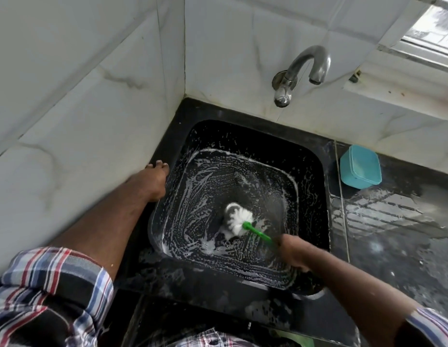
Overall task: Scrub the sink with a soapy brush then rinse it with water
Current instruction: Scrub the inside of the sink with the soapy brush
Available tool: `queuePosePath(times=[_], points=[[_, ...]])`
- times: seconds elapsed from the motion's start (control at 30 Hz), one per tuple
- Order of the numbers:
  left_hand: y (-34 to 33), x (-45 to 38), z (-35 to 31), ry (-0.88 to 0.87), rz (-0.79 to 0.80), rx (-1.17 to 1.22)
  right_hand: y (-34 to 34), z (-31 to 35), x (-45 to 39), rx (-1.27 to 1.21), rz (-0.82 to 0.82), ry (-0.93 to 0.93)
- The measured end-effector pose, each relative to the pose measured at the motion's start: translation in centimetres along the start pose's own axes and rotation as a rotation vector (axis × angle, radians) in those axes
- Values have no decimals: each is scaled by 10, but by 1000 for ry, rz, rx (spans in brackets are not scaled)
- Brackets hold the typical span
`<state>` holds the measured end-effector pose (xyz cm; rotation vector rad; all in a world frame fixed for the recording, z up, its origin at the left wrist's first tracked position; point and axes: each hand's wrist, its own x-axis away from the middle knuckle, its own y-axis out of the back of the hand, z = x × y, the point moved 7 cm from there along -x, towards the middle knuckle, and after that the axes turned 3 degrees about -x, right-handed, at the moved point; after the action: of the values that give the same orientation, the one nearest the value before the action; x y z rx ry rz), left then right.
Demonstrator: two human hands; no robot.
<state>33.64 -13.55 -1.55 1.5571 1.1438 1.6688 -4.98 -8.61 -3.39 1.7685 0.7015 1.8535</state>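
Observation:
A black square sink (pixel 315 171) is set into a dark counter, its floor and walls streaked with white soap foam. My right hand (pixel 291 251) is inside the basin at the near right, shut on the green handle of a brush (pixel 258 232). The brush's white bristle head presses on the sink floor near the middle. My left hand (pixel 152 181) rests flat on the sink's left rim, against the wall, holding nothing. A metal tap (pixel 303 68) sticks out of the back wall above the sink; no water runs from it.
A teal plastic box (pixel 360 166) sits upside down on the wet counter (pixel 393 234) right of the sink. White marble-look tiled walls close in the left and back. A window frame shows at the top right.

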Motion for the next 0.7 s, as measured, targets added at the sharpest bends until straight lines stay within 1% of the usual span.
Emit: queuePosePath(times=[0.07, 0.13, 0.2, 0.3, 0.37, 0.43, 0.53, 0.6, 0.67, 0.7], points=[[0, 2, -1, 2, -5, 2, 13, 4, -20, 15, -86, -52], [0, 3, -1, -2, -5, -8, 1, 38, -34, -79, -89, 10], [1, 2, -1, -4, -15, -4, -15, 48, -26, -97, -50, 64], [1, 1, -1, -5, -17, -7, -9, 3, -3, 68, 7, 42], [1, 2, -1, 1, -15, 0, 11, -20, -11, 115, -56, -22], [1, 3, -2, 2, -24, 3, 17, 3, -25, 44, -101, -19], [1, 4, -1, 5, -17, 8, -14, 58, -32, -101, -50, 74], [2, 4, 0, 10, -19, 11, -19, 54, -17, -41, -21, 112], [1, 4, -1, 2, -10, 1, -9, 21, -5, 123, 32, 109], [1, 4, -1, -2, -11, 2, 1, 2, -6, 207, 32, 72]])
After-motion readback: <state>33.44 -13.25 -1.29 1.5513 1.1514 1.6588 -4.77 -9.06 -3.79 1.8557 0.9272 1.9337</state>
